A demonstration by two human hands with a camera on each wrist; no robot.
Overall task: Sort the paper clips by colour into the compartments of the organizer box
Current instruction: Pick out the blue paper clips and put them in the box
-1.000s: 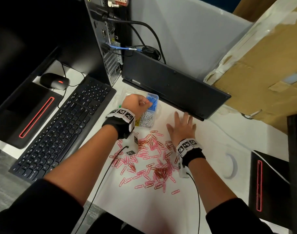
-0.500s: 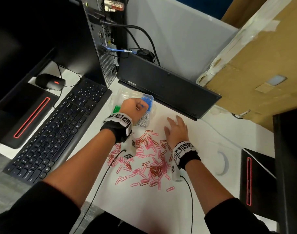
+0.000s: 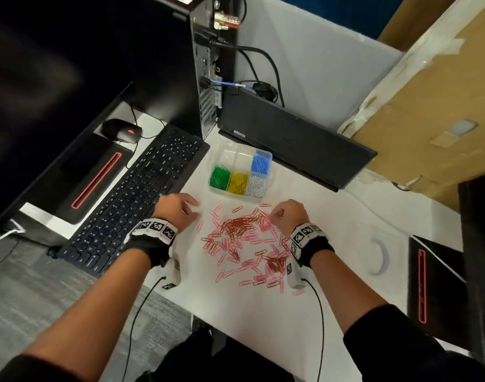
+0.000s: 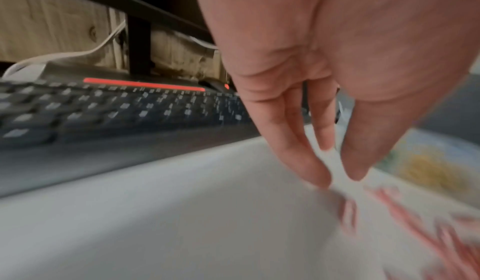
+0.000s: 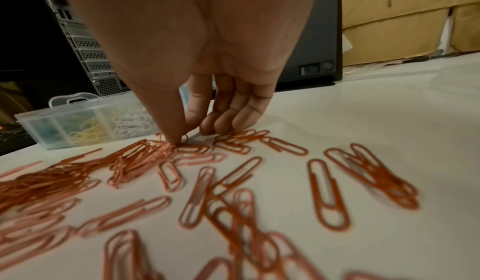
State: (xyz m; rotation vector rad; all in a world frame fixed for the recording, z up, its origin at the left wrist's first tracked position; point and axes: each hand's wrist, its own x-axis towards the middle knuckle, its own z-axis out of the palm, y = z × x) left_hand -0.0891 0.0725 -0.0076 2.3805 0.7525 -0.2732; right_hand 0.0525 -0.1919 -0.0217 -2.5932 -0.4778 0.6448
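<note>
Translucent plastic organizer box [image 3: 264,190], smooth.

hands [image 3: 178,209]: 2
box [image 3: 269,155]: 1, with 6 compartments, 4 filled
loose clips [image 3: 236,232]: too many to count
keyboards [image 3: 142,194]: 1

the white desk [image 3: 332,221] holds a clear organizer box [image 3: 240,172]. right in front of the box lies a big scatter of pink and red paper clips [image 3: 244,244]. to the left of the box sits a black keyboard [image 3: 136,197], and past that a black mouse [image 3: 121,130] and a flat black stand with a red line [image 3: 79,177]. behind the box stands a black computer tower [image 3: 197,78], and a flat black device [image 3: 293,136] sits just behind the box to the right.
</note>
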